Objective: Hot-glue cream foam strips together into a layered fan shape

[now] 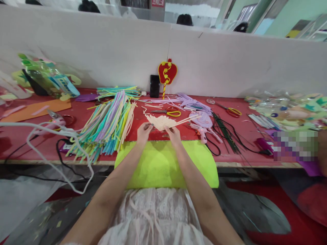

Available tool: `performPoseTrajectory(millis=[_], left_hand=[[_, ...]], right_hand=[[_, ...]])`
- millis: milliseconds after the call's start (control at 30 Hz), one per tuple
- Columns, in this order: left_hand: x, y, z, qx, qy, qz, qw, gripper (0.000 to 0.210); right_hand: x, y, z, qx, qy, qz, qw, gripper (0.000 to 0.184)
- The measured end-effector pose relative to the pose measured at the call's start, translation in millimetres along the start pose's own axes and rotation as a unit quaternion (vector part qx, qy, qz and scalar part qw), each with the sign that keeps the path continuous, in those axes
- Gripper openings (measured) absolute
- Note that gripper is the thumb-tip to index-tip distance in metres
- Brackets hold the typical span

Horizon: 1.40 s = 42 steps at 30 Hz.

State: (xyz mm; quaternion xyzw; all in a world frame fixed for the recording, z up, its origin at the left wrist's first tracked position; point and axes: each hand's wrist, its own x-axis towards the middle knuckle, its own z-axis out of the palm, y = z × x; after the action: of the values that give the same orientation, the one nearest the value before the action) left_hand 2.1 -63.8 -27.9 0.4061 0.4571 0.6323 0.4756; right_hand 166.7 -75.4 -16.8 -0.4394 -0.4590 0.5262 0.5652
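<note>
A cream, fan-shaped piece (161, 121) that looks made of bent pipe cleaners spans the gap between my hands. My left hand (143, 132) pinches its left edge, and my right hand (174, 133) is closed on its lower right side. Two long cream stems (187, 119) stick out from it to the right. Just behind the piece lie yellow-handled scissors (173, 112). To the left is a big bundle of pastel pipe cleaners (107, 119). On the right sit a coiled lilac pipe-cleaner piece (201, 119) and a pink glue gun (200, 132).
A bright yellow-green sheet (163, 163) hangs over the table edge. A red apple-shaped decoration (168, 72) and a black phone (154, 86) lean against the white partition (114, 51). Black cables (230, 131) and green stems (226, 136) lie right; a white wire frame (87, 163) juts in left.
</note>
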Motion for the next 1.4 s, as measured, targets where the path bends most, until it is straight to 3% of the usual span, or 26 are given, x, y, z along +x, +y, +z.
performPoseTrajectory(millis=[700, 1400], left_hand=[[-0.6, 3.8, -0.2, -0.043, 0.044, -0.008, 0.998, 0.023], [-0.2, 11.3, -3.6, -0.091, 0.132, 0.044, 0.986, 0.021]], right_hand=[[2.0, 5.2, -1.4, 0.004, -0.014, 0.005, 1.000, 0.043], [0.5, 4.0, -1.2, 0.005, -0.022, 0.011, 1.000, 0.040]])
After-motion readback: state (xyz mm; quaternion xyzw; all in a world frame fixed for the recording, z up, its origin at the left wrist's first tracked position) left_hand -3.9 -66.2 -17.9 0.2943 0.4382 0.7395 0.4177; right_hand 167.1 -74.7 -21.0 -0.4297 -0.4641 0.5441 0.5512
